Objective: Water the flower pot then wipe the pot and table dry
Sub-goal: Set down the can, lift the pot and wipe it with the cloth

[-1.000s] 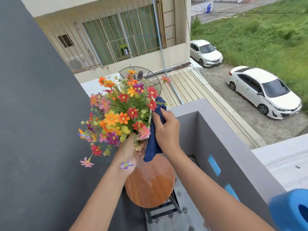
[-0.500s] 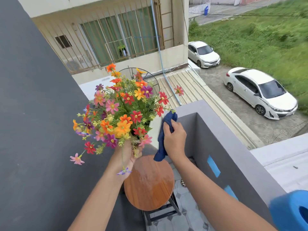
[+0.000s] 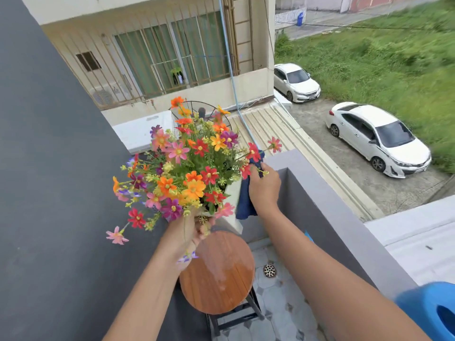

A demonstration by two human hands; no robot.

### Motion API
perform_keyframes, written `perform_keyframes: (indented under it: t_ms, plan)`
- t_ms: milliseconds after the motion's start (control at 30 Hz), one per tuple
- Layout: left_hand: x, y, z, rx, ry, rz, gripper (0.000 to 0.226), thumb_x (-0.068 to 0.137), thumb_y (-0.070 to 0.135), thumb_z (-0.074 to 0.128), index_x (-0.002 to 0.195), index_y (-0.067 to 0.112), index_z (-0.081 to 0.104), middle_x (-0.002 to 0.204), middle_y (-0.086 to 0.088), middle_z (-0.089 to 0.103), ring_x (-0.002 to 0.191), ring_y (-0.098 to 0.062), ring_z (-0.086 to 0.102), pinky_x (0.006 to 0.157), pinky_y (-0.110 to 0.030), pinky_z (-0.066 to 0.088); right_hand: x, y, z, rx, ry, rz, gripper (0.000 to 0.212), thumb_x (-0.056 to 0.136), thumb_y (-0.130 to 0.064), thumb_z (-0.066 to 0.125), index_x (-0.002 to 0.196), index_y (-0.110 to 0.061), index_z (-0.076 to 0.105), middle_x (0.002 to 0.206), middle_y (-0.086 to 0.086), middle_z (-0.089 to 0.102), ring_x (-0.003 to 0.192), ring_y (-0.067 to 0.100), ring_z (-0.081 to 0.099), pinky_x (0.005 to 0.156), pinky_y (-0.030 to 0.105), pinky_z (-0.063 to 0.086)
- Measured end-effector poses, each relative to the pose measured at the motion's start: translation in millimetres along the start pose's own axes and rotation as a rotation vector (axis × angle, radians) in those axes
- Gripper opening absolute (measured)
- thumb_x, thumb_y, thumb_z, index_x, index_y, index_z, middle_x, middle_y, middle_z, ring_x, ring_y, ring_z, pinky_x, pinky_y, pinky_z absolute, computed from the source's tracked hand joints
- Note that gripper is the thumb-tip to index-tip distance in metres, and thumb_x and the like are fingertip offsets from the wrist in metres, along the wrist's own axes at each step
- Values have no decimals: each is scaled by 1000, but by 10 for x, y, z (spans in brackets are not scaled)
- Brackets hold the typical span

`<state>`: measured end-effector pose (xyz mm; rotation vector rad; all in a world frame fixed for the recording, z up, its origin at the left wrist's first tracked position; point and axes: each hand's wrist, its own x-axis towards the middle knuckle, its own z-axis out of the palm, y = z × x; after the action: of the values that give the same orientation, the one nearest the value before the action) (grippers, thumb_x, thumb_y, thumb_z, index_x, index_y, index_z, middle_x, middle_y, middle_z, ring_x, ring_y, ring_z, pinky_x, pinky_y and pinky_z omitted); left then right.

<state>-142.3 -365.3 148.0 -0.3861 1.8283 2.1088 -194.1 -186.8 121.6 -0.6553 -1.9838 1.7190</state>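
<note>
We've got the pot lifted clear above the wet surface, left hand gripping it from 6 o'clock, right hand at 3 o'clock pressing the cloth against its side.

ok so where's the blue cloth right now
In the head view, the blue cloth is just right of centre, held by the right hand against the white flower pot, above the round wooden table.
</note>
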Motion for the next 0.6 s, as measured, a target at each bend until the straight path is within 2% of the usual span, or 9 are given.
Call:
perform_keyframes:
  t_ms: [100,200,233,333,367,433,533,567,600]
  plan:
    - [70,-7,-79,45,31,39,32,103,0,27,85,10,51,59,-4,63,36,-7,52,35,-16,37,-16,172,-43,-8,-65,130,45,96,-16,55,56,-20,35,55,-4,36,52,13,31,53,30,25]
    - [14,-33,-164,210,102,-25,20,95,3,43,76,9,45,82,-23,62,55,-10,63,46,-17,43,30,151,-51,40,-103,192,35,93,-11,56,60,-6,43,57,2,38,57,18,31,59,32,27]
    - [20,-43,-214,260,143,-67,24,91,7,50,70,12,41,80,-29,55,50,-3,62,45,-15,45,55,97,-44,67,-110,177,31,91,-10,55,62,-3,47,58,3,39,59,18,32,59,32,28]
    - [-102,-1,-86,320,188,-71,41,99,-2,38,62,15,34,62,-10,40,26,5,48,38,-11,42,39,-145,0,177,-122,27,30,86,-10,55,59,-14,45,56,-5,38,61,14,31,58,32,26]
    - [-154,19,-36,330,133,-92,40,99,-6,33,64,13,36,58,-12,47,27,-2,50,35,-15,39,4,-227,8,210,-116,-22,31,85,-12,54,57,-21,44,55,-12,37,60,13,30,58,31,26]
    - [-20,-59,-41,284,161,-34,38,97,-9,29,70,13,44,52,-7,58,48,-11,58,47,-19,41,-114,-364,12,240,-91,-93,33,87,-13,52,58,-24,42,52,-15,36,55,7,28,57,27,26]
    - [82,-71,-108,291,198,-57,20,84,20,54,67,21,43,46,1,57,73,-20,70,74,-31,55,-378,-429,11,193,-39,-179,39,93,-6,54,62,-28,45,63,-8,44,53,5,36,55,25,28]
    - [79,-43,-104,244,174,-36,20,83,26,53,67,20,43,39,6,54,69,-18,66,74,-35,54,-475,-404,21,166,-28,-225,40,93,-5,55,64,-30,45,66,-6,44,57,4,39,55,22,28]
    - [20,21,-49,207,139,19,25,92,23,47,68,16,43,34,8,48,58,-14,59,66,-31,50,-580,-353,35,146,-28,-264,41,93,-4,57,64,-31,44,67,-8,42,59,2,41,56,18,27]
